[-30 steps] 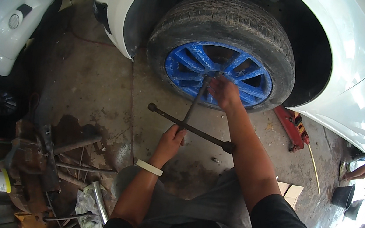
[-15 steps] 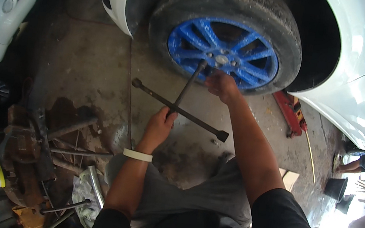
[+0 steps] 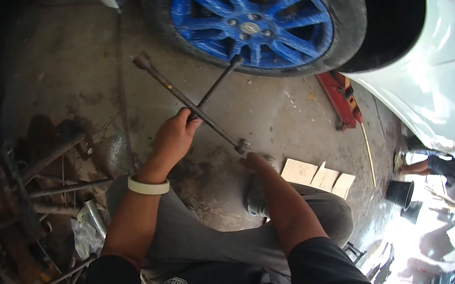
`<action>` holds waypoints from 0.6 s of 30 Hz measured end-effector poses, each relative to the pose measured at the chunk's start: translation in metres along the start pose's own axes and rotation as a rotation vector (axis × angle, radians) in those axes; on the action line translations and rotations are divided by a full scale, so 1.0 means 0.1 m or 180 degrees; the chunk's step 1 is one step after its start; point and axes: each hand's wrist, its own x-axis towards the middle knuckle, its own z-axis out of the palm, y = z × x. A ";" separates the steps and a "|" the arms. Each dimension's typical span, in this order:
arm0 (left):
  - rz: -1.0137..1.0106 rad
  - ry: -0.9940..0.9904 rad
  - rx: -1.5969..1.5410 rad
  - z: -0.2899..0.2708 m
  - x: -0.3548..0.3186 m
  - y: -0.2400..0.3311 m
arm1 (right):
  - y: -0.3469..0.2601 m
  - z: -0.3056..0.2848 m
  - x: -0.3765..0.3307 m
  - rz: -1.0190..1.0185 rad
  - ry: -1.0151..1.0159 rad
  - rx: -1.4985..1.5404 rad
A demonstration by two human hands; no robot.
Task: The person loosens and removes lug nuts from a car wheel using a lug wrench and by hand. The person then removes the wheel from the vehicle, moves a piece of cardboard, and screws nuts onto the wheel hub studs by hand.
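Observation:
My left hand (image 3: 173, 141) is wrapped round the dark cross-shaped lug wrench (image 3: 176, 94) by its near arm. The wrench is tilted, its far end overlapping the lower edge of the blue wheel rim (image 3: 290, 38) in view; whether they touch I cannot tell. My right hand (image 3: 259, 163) is low beside the wrench's right-hand end, its fingertips mostly hidden. Close by that end, small metal pieces (image 3: 245, 143) show against the floor. The rim carries a black tyre (image 3: 344, 27), and nuts sit around its hub centre.
A red floor jack (image 3: 336, 101) stands right of the tyre, near the white car (image 3: 427, 66). Cardboard pieces (image 3: 316, 176) lie right of my right hand. Metal stands and rods (image 3: 65, 185) crowd the left side. Black buckets (image 3: 399, 192) and another person (image 3: 450, 169) are far right.
My right hand has come down from the wheel's hub to beside the wrench's right-hand end. The left hand keeps hold of the wrench, whose far end has dropped away from the hub. The view has shifted.

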 end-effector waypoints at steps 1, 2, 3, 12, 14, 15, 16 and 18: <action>0.0039 0.0008 -0.0014 0.04 0.00 0.01 | -0.02 0.14 0.12 -0.0043 0.0118 0.0168; 0.0072 0.0013 -0.0013 0.07 0.00 0.01 | -0.03 0.27 0.23 -0.0060 0.0162 0.0311; 0.0054 -0.0003 -0.0042 0.09 -0.01 0.01 | -0.04 0.37 0.34 -0.0143 0.0304 0.0608; 0.0179 -0.0009 -0.0411 0.34 0.08 -0.08 | 0.14 0.00 0.05 0.0489 0.0712 0.1105; 0.0144 0.0003 -0.0545 0.43 0.15 -0.03 | 0.21 -0.45 -0.09 -0.0034 0.1080 0.0855; 0.0126 0.0024 -0.0630 0.47 0.18 0.01 | 0.24 -0.71 -0.18 -0.0409 0.1071 0.0640; 0.0087 0.0028 -0.0881 0.51 0.22 0.05 | 0.23 -1.00 -0.27 -0.0827 0.1498 0.1057; -0.0145 -0.0048 -0.1112 0.57 0.27 0.16 | 0.08 -1.45 -0.56 -0.1004 0.1629 0.2669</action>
